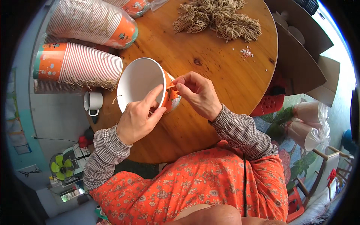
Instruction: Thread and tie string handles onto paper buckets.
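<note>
My left hand (140, 116) grips an orange paper cup (140, 82) with a white inside, tilted on its side over the round wooden table (210, 112), thumb and fingers clamped on its rim. A short piece of tan string pokes through the cup's wall near the left of the rim. My right hand (198, 93) pinches a thin tan string (170, 87) against the cup's outer side, just right of the rim. Both sleeves are checked brown.
Two long stacks of orange paper cups (82, 67) with strings lie at the table's left. A pile of tan string bundles (219, 17) sits at the far edge, small white beads (246, 52) near it. A white mug (93, 102) stands at the left edge. Cardboard boxes (303, 63) stand right.
</note>
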Demonstrator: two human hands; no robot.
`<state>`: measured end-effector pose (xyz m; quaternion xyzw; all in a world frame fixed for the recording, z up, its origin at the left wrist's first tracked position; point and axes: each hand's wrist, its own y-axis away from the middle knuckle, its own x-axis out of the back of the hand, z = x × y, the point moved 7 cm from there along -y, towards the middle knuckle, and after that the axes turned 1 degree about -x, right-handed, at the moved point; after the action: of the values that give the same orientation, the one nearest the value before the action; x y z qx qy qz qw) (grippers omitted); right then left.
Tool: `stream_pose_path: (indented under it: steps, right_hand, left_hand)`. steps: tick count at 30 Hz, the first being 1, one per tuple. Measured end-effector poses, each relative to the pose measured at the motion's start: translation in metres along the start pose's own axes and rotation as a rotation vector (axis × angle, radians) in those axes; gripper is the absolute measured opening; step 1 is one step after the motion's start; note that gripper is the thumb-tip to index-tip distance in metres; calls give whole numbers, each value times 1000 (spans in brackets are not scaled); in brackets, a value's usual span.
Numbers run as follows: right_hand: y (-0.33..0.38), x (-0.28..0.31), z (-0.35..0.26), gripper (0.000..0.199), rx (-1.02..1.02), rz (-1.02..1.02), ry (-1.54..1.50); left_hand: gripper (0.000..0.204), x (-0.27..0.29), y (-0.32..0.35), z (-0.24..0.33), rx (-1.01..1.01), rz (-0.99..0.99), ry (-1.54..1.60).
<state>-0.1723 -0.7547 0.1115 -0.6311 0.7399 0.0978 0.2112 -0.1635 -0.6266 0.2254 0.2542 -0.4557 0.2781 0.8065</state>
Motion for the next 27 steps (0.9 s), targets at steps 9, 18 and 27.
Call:
stream_pose_path:
  steps: [9, 18, 27]
  right_hand:
    - [-3, 3, -4, 15, -88, -22, 106]
    - [-4, -3, -7, 14, -113, -65, 220]
    - [-2, 0, -13, 14, -76, -65, 266]
  left_hand:
    - [57, -1, 1, 3, -1, -14, 13]
    - [58, -2, 2, 1, -10, -10, 39]
    - [59, -2, 2, 0, 4, -25, 49]
